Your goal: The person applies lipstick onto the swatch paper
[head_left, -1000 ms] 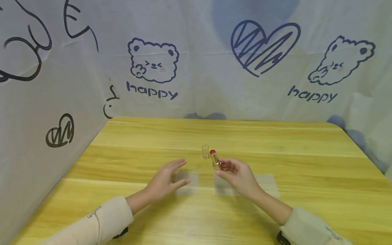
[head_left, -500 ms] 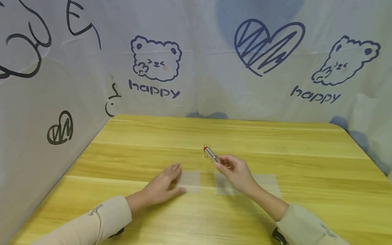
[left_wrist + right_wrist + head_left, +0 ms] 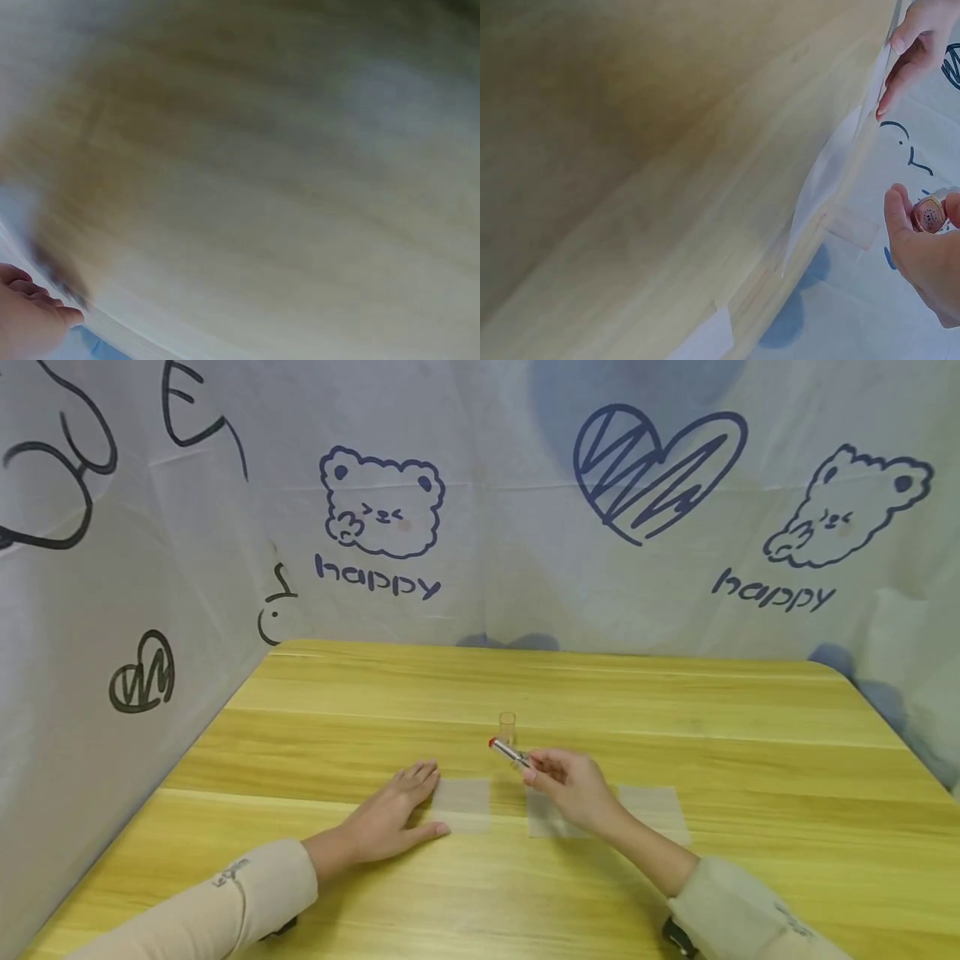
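A lipstick (image 3: pixel 512 752) with a red tip and shiny metallic tube is pinched between the thumb and fingers of my right hand (image 3: pixel 573 785). It tilts so the red end points up and left, above the table. In the right wrist view the round base of the lipstick (image 3: pixel 930 215) faces the camera. Just behind it stands a clear lipstick cap (image 3: pixel 507 723), upright on the table. My left hand (image 3: pixel 386 818) lies with extended fingers on the table, at the left edge of a thin whitish sheet (image 3: pixel 463 806). The left wrist view is mostly blurred tabletop.
Under and beside my right hand lies more whitish sheet (image 3: pixel 652 812), partly covered by that hand. The wood-patterned table (image 3: pixel 337 693) reaches back to a white cloth (image 3: pixel 495 527) with drawn bears and hearts. More cloth hangs along the left side.
My left hand has come down onto the table beside the left sheet. My right hand has tipped the lipstick from near upright to leaning left, its red end now lower.
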{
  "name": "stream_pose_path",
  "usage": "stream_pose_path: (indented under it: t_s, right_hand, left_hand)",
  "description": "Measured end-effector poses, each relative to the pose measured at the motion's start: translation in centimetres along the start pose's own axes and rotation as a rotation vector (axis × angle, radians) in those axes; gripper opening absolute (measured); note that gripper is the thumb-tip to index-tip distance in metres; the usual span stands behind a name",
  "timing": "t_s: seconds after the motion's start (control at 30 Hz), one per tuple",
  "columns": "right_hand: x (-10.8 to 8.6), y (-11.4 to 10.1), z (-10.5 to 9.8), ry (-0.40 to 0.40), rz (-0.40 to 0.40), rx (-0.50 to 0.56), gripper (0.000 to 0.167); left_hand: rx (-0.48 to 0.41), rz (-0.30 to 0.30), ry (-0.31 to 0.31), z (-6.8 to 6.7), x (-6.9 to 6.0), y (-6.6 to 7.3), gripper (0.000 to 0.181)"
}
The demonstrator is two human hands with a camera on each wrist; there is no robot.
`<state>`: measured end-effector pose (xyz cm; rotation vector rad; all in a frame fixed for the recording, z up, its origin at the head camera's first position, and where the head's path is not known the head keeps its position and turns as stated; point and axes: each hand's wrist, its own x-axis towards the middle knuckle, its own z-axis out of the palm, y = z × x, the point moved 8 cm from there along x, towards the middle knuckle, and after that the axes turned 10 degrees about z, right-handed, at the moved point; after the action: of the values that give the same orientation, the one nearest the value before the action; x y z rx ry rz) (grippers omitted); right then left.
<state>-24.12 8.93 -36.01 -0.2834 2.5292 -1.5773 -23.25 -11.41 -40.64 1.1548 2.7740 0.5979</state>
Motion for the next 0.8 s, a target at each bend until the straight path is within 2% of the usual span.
stream_pose_path:
  t_s: [0.23, 0.43, 0.53, 0.73, 0.8]
  right_hand:
    - [0.4, -0.4, 0.5, 0.034, -0.015, -0.067, 0.027]
    - [0.8, -1.0, 1.2, 0.034, -0.045, -0.071, 0.02]
    - [0.8, -1.4, 1.6, 0.023, -0.092, -0.102, 0.017]
    - [0.6, -2.9, 2.7, 0.027, -0.269, -0.287, 0.016]
    - [0.5, -3.2, 3.2, 0.015, -0.297, -0.32, 0.017]
  left_hand:
    - [0.001, 0.004, -0.023, 0.0, 0.1, 0.1, 0.075]
    - [-0.003, -0.001, -0.036, 0.1, 0.2, 0.0, 0.075]
    - [-0.007, -0.002, -0.042, 0.1, 0.2, -0.1, 0.075]
    - [-0.003, -0.003, -0.061, 0.2, 0.2, -0.2, 0.075]
    - [-0.007, 0.001, -0.062, 0.2, 0.3, -0.1, 0.075]
